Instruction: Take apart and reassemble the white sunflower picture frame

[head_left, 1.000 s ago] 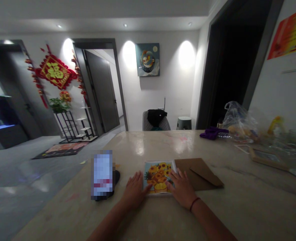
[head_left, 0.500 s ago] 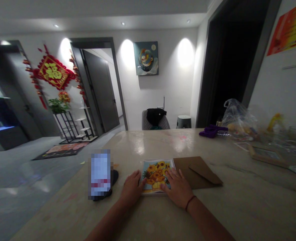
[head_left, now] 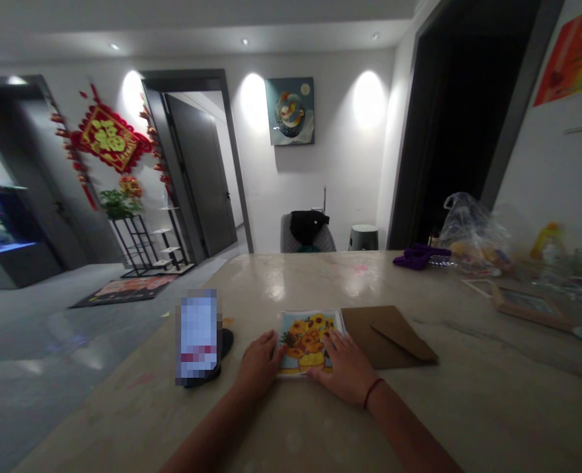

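Sunflower picture card (head_left: 309, 341): rectangular, thin, pale border; yellow blooms in a yellow vase on a blue ground. Lies flat, face up, on the pale stone worktop (head_left: 419, 407), slightly skewed, no visible bend. Left hand (head_left: 258, 363) rests at the left edge, fingertips (head_left: 272, 336) touching the card. Right hand (head_left: 343, 368) lies flat over the lower right part, fingers (head_left: 326, 355) covering that corner. Neither hand lifts the card.

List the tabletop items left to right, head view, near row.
blurred-out rectangular object → yellow sunflower picture card → brown kraft-paper envelope → light wooden picture frame
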A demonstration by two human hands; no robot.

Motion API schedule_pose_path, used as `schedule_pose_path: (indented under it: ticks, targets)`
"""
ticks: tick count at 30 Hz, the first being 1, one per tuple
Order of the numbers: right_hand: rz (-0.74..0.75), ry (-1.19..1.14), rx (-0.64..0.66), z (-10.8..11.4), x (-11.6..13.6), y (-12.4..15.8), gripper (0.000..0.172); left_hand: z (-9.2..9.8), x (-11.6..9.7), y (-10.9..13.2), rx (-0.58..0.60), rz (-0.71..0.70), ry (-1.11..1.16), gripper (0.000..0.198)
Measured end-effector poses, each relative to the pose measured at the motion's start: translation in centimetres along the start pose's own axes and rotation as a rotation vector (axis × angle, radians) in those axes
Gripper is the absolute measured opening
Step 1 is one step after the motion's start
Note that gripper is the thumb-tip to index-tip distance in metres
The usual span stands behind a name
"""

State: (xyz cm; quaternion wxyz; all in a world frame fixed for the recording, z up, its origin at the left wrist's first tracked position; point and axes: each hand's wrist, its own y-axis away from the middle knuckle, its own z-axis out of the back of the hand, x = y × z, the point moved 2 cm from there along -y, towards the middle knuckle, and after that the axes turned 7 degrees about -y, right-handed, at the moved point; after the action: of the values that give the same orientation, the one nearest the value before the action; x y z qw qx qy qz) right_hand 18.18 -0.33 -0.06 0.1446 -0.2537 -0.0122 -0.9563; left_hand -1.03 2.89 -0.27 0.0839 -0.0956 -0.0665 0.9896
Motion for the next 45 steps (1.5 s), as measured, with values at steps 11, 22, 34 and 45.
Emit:
schedule_pose_path:
  ticks: [11, 22, 34, 45]
  targets:
    - [0.034, -0.016, -0.14, 0.1, 0.0, -0.2, 0.067, 0.0, 0.0, 0.2, -0.011, 0.032, 0.095, 0.05]
    - [0.015, -0.067, -0.246, 0.3, 0.2, -0.2, 0.058, 2.1, 0.3, 0.2, 0.057, 0.233, 0.472, 0.064]
    - [0.113, 0.07, -0.219, 0.6, 1.5, 0.6, 0.062, 1.8, -0.5, 0.6, 0.144, 0.234, 0.936, 0.037]
    - [0.084, -0.026, -0.396, 1.5, 1.6, 0.4, 0.042, 2.6, -2.0, 0.8, 0.203, 0.29, 1.307, 0.057]
